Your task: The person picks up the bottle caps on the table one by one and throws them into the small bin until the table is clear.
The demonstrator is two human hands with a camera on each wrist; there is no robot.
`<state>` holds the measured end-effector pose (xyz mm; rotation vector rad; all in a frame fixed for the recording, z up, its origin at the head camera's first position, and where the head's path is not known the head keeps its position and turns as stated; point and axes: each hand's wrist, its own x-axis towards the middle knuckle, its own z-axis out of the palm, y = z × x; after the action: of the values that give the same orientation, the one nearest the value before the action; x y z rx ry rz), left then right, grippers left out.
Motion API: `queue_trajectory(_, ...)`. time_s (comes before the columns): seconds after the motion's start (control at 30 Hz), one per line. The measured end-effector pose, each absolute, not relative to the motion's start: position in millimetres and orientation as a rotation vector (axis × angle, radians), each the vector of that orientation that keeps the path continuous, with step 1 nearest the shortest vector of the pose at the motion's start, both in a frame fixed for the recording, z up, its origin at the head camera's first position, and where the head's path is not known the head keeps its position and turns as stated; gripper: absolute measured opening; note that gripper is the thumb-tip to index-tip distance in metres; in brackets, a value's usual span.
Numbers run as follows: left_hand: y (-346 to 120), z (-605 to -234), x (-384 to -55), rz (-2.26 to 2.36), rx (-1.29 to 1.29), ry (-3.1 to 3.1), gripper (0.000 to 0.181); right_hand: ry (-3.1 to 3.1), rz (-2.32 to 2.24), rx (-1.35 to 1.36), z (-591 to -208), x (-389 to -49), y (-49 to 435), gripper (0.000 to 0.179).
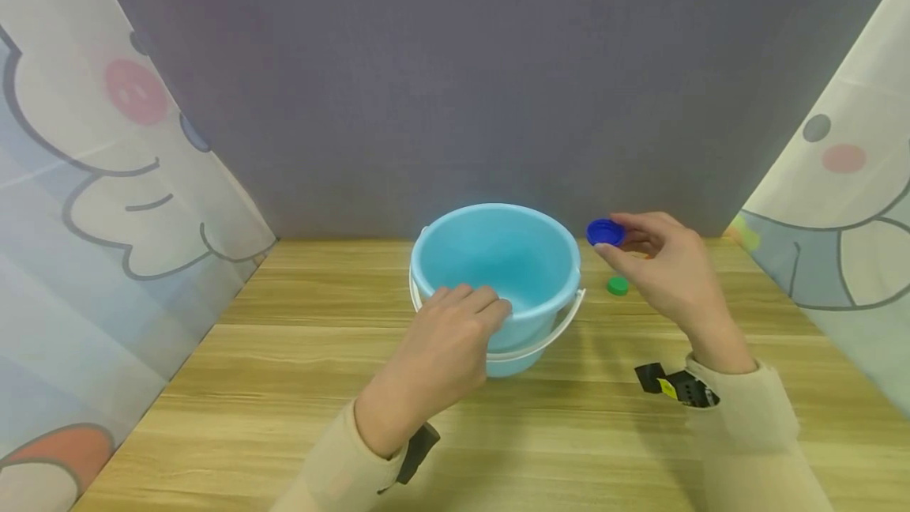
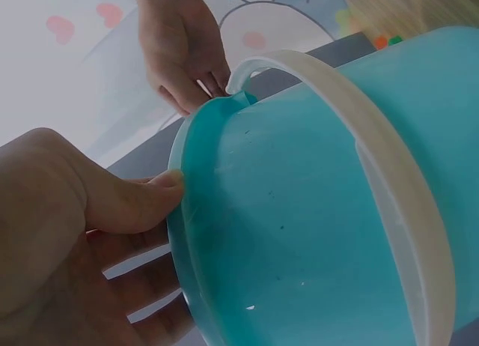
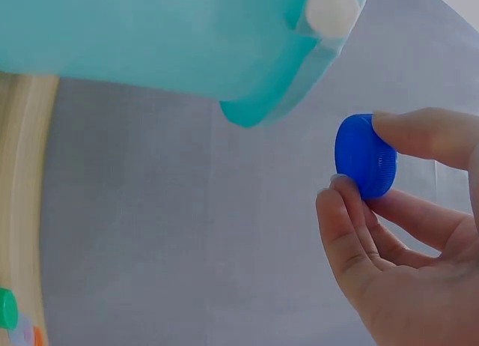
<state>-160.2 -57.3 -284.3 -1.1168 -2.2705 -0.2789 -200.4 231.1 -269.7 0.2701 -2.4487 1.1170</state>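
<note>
A light blue bucket (image 1: 529, 338) with a white handle (image 1: 529, 352) hanging down its front stands on the wooden table. My left hand (image 1: 455, 330) grips the bucket's near rim, with the thumb outside and the fingers over the edge in the left wrist view. To the right of the bucket, my right hand (image 1: 671, 263) pinches a dark blue bottle cap (image 1: 606, 233) between thumb and fingertips, held up near rim height. In the right wrist view the blue cap (image 3: 365, 156) is apart from the bucket.
A green cap (image 1: 618, 286) lies on the table right of the bucket. Something orange (image 1: 642, 255) shows partly behind my right hand. A grey panel (image 1: 455, 85) stands behind the table (image 1: 284, 385), with cartoon-print curtains (image 1: 85, 180) at both sides.
</note>
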Motion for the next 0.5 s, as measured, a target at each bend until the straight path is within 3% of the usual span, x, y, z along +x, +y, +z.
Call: queue_trajectory(0.5,-55.7,-285.2,-159.9,-0.270,-1.107,-2.263,0.037,-2.385,1.160,0.356,-270.4,-196.9,213.9,0.047)
